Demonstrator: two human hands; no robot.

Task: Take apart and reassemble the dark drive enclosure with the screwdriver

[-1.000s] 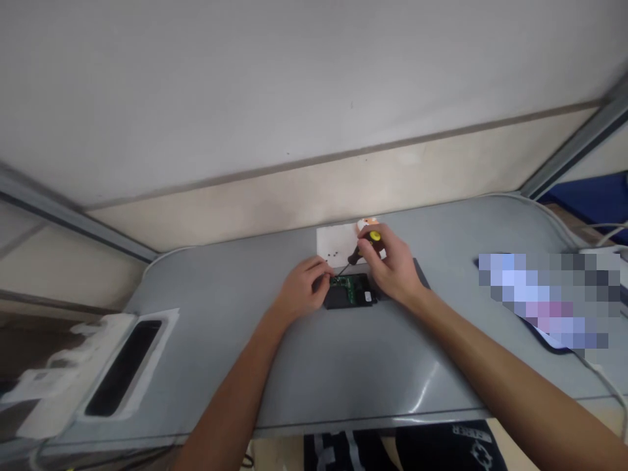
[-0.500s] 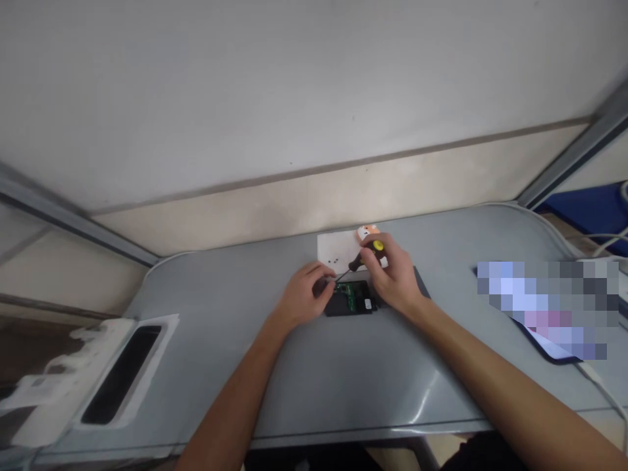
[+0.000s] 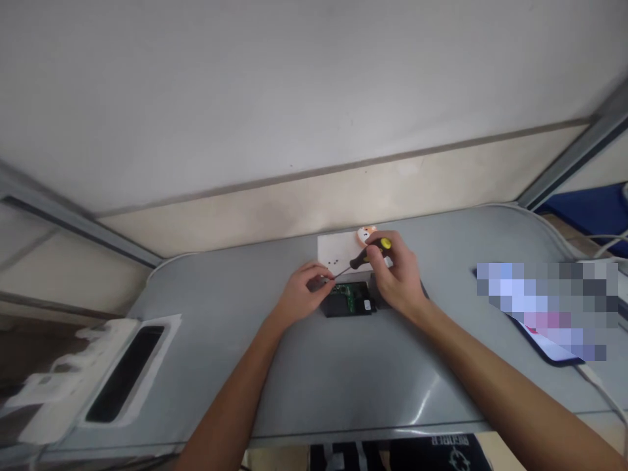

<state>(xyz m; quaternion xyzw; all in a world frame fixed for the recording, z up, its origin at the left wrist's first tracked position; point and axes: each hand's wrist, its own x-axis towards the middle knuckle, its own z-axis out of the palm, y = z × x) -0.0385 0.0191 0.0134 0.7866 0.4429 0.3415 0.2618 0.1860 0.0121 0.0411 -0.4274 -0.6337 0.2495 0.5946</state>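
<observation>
My right hand (image 3: 398, 271) is closed around the dark handle of a screwdriver (image 3: 360, 260) with a yellow end cap. The shaft slants down and left to the fingertips of my left hand (image 3: 305, 293). Those fingers are pinched together at the screwdriver's tip, and what they hold there is too small to make out. Just below the tip lies an opened black device (image 3: 338, 306) with a green circuit board (image 3: 350, 296) and a small white label. A dark flat piece (image 3: 381, 296) lies to its right, partly under my right hand.
Behind the device, a white sheet (image 3: 326, 247) carries several tiny dark screws (image 3: 332, 263) and an orange-and-white animal-faced object (image 3: 366, 234). A phone (image 3: 549, 350) with a cable lies right. At left, a black slab (image 3: 126, 373) sits on white paper. A wall rises behind the grey table (image 3: 220, 281).
The screwdriver and my right hand have shifted slightly right and up. My left fingertips have lifted from the device's upper left corner to the screwdriver tip. The device stays put.
</observation>
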